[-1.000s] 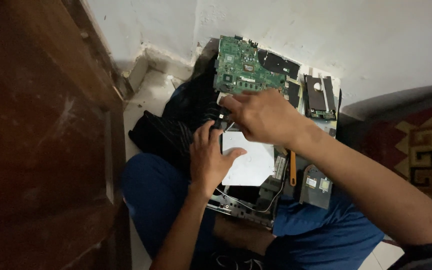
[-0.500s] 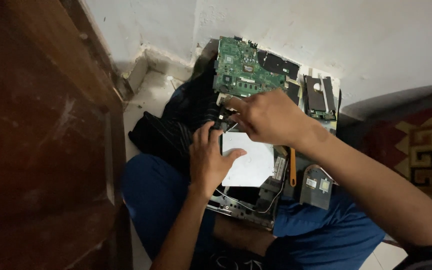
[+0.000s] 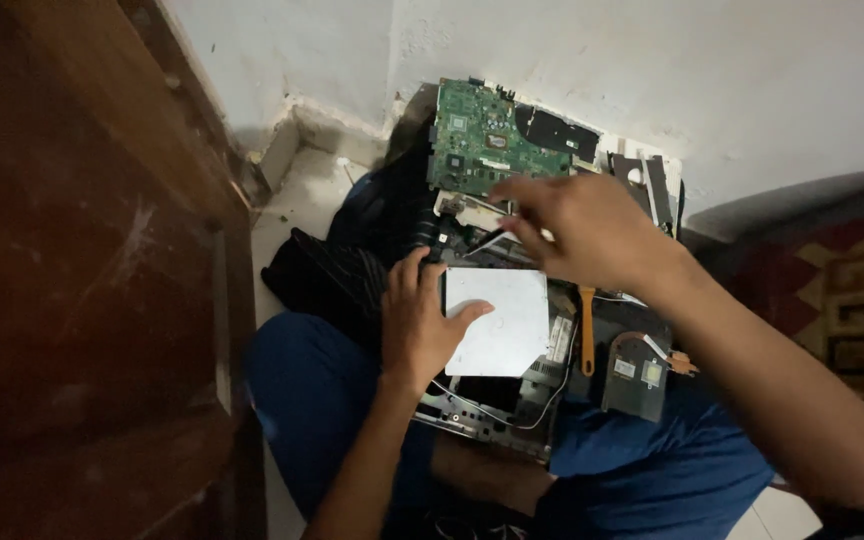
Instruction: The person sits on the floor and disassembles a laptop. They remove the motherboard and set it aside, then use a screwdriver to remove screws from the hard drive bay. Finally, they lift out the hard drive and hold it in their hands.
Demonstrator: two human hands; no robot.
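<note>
1. Nearest, the person's legs in blue cloth carry an opened laptop chassis (image 3: 497, 415), a dark shell of plastic and metal with thin wires looping over its near edge.
2. The left hand (image 3: 420, 325) lies flat on the chassis, fingers released, thumb resting on the left edge of a smooth white rectangular plate (image 3: 500, 320).
3. Just right of the plate stands a slim orange-handled tool (image 3: 587, 325), and right of that a grey cooling fan (image 3: 635, 372) with a rounded housing.
4. The right hand (image 3: 582, 230) hovers beyond the plate, fingers curled together over a pale metal bracket (image 3: 467, 210); whether they pinch anything I cannot tell.
5. Farthest, a green circuit board (image 3: 477, 135), studded with chips, leans near the rough white wall (image 3: 652, 60).
</note>
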